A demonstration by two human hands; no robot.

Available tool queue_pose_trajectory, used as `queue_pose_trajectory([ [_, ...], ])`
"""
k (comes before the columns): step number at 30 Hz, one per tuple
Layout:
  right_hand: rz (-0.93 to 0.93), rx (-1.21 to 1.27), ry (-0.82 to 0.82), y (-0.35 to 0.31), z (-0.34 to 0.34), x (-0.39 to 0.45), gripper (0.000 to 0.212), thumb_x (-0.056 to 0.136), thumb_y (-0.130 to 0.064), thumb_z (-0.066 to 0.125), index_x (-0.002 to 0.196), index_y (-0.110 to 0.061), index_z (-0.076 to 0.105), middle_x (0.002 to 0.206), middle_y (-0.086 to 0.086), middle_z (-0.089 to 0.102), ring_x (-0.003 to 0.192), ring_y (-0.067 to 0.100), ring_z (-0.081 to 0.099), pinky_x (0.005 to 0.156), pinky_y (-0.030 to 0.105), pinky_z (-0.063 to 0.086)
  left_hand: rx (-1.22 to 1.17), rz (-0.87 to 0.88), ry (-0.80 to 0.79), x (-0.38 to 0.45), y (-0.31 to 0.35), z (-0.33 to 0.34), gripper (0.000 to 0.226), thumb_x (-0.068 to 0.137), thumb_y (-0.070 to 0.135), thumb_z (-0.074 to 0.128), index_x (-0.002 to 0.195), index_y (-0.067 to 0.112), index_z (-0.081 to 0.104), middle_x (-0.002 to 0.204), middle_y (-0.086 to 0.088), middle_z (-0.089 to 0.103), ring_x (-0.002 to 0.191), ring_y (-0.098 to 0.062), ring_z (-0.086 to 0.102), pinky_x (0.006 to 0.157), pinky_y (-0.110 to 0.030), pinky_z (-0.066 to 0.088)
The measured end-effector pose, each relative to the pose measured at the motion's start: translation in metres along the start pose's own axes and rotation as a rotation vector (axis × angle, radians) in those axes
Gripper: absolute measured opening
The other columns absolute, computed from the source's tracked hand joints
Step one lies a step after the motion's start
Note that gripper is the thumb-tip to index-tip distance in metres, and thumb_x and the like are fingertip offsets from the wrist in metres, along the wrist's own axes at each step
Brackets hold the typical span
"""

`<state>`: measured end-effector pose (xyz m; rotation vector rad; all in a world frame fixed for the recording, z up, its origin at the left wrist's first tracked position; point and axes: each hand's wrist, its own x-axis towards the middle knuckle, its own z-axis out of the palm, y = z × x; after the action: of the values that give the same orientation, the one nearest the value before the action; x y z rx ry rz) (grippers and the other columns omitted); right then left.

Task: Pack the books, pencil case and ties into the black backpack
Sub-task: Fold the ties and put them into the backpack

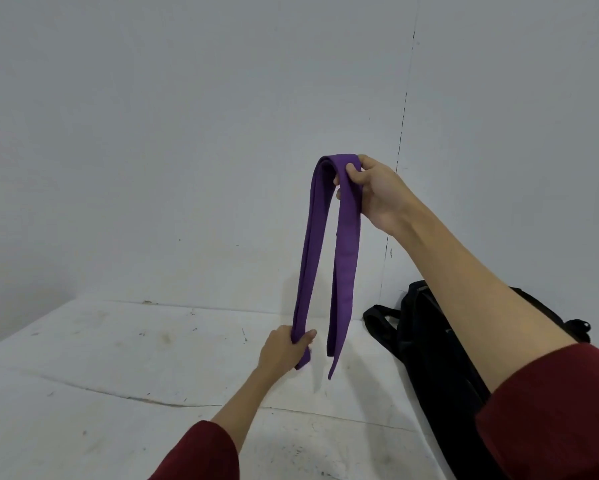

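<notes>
We've got the purple tie (325,251) up in the air, folding it down for the bag.

Our right hand (374,192) is pinched on the fold at the top, held high against the wall, and both lengths hang down from it; our left hand (284,348) is closed around the lower end of the left length, just above the desk (118,358), while the other tail dangles free beside it. The black backpack (440,348) lies at the right on the desk, partly under our right forearm, and we can't tell from here whether its mouth is open. To do this well, we'd say bring the low end up to meet the fold, catch the loose tail too, keep the edges lined up, then carry a compact bundle over to the backpack.
</notes>
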<state>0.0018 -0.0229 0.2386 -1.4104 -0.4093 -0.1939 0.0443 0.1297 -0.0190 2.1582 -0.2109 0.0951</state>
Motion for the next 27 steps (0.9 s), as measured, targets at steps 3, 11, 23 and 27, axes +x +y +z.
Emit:
queue_pose_trajectory([
  [3,0.034,-0.033,-0.062,0.002,0.000,-0.003,0.019,0.098,-0.007,0.042,0.091,-0.013,0.058,0.073,0.001,0.061,0.057,0.014,0.057,0.053,0.020,0.048,-0.278,0.056,-0.182,0.007,0.031,-0.026,0.041,0.082,0.016,0.070,0.119,0.017,0.054,0.110,0.000,0.064,0.092,-0.011,0.061,0.077,-0.019,0.048],
  [11,0.044,-0.061,-0.144,0.012,0.007,-0.003,0.015,0.098,-0.010,0.044,0.093,-0.014,0.058,0.073,-0.002,0.066,0.060,0.013,0.055,0.064,0.023,0.047,-0.663,0.267,-0.419,-0.005,0.126,-0.084,0.043,0.083,0.035,0.058,0.118,0.009,0.058,0.114,-0.007,0.066,0.100,-0.019,0.064,0.089,-0.033,0.053],
  [23,0.099,-0.066,-0.090,0.016,0.000,-0.004,0.016,0.098,-0.009,0.043,0.093,-0.010,0.058,0.078,0.003,0.065,0.063,0.014,0.062,0.057,0.023,0.051,-0.724,0.164,-0.347,-0.005,0.126,-0.071,0.028,0.088,0.033,0.060,0.105,0.010,0.064,0.099,-0.003,0.070,0.091,-0.016,0.066,0.086,-0.030,0.055],
  [27,0.098,-0.035,-0.082,0.018,0.005,-0.003,0.017,0.097,-0.008,0.042,0.092,-0.010,0.059,0.079,0.003,0.063,0.063,0.011,0.062,0.059,0.024,0.050,-0.710,0.164,-0.310,-0.006,0.134,-0.066,0.056,0.076,0.059,0.048,0.101,0.011,0.061,0.093,-0.006,0.063,0.086,-0.019,0.060,0.089,-0.038,0.049],
])
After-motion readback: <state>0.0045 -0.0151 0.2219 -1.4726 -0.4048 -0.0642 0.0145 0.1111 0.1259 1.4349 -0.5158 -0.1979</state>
